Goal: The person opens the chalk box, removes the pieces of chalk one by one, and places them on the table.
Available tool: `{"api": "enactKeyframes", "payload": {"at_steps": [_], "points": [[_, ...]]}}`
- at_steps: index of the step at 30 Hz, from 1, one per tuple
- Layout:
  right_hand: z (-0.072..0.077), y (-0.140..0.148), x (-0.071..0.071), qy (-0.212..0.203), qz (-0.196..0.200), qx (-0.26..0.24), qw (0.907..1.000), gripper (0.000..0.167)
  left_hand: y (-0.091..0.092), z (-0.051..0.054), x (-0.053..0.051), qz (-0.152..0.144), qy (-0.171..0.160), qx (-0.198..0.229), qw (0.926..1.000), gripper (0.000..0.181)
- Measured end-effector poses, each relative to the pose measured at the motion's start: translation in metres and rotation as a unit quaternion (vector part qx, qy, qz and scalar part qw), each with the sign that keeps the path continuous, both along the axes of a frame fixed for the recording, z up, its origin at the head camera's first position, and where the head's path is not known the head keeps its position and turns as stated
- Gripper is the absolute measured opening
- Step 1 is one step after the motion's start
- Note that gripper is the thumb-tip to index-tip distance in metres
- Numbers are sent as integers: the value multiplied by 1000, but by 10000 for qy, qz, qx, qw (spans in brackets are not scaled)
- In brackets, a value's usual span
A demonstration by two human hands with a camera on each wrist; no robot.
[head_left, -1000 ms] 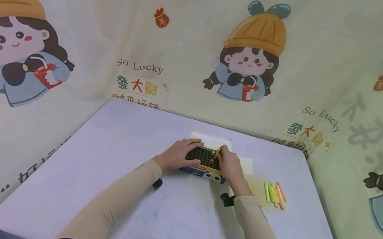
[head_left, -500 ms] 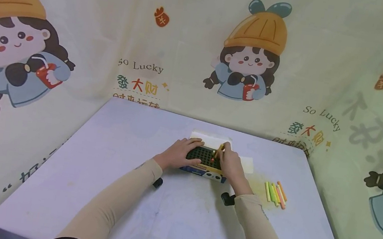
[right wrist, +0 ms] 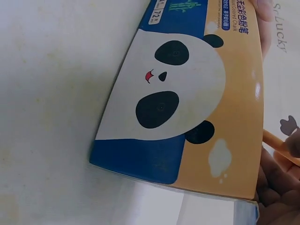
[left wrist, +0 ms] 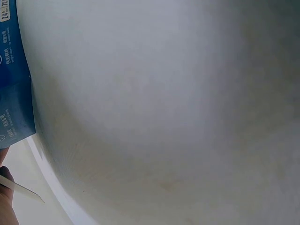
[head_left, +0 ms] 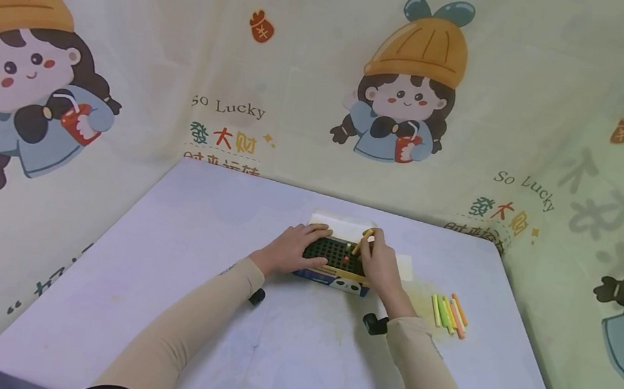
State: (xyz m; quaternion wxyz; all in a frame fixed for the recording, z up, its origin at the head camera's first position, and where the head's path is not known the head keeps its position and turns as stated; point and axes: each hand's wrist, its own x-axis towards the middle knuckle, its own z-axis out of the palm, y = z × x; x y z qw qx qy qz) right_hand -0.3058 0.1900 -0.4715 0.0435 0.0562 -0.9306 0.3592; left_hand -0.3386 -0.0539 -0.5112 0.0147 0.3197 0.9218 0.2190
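Observation:
An open box of coloured chalk (head_left: 332,278) stands on the table, a panda face (right wrist: 161,84) printed on its front. Dark rows of holes (head_left: 330,254) show in its top, with a red chalk tip and a pale one towards the right. My left hand (head_left: 295,249) grips the box's left end, thumb at the front edge and fingers across the top. At the right end my right hand (head_left: 381,266) pinches a yellow-orange chalk stick (head_left: 363,242), which leans over the holes; whether its lower end is inside one is unclear. The left wrist view catches the blue box side (left wrist: 16,108).
Several chalk sticks (head_left: 450,315) in green, yellow, pink and orange lie on the table to the right. The box's white lid flap (head_left: 343,226) stands behind it, and a pale flap (head_left: 404,268) is at its right. Printed cloth (head_left: 302,88) hangs around the table.
My right hand has moved slightly up and to the right, and more of the yellow-orange chalk stick shows above the box. My left hand stays on the box.

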Motion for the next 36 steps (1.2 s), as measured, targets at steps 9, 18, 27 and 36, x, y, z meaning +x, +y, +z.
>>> {"api": "enactKeyframes", "payload": {"at_steps": [9, 18, 27, 36], "points": [[-4, 10, 3, 302, -442, -238, 9983, 46, 0, -1, 0, -26, -24, -35, 10000, 77], [-6, 42, 9, -26, -926, -606, 9939, 50, 0, -1, 1, -28, -44, -13, 10000, 78], [-16, 75, 15, -789, -1395, -847, 9834, 49, -1, 2, 3, 19, -95, 40, 9999, 78], [-31, 107, 27, -809, -1475, -609, 9839, 45, 0, 2, 2, -45, -60, 71, 9999, 78]]}}
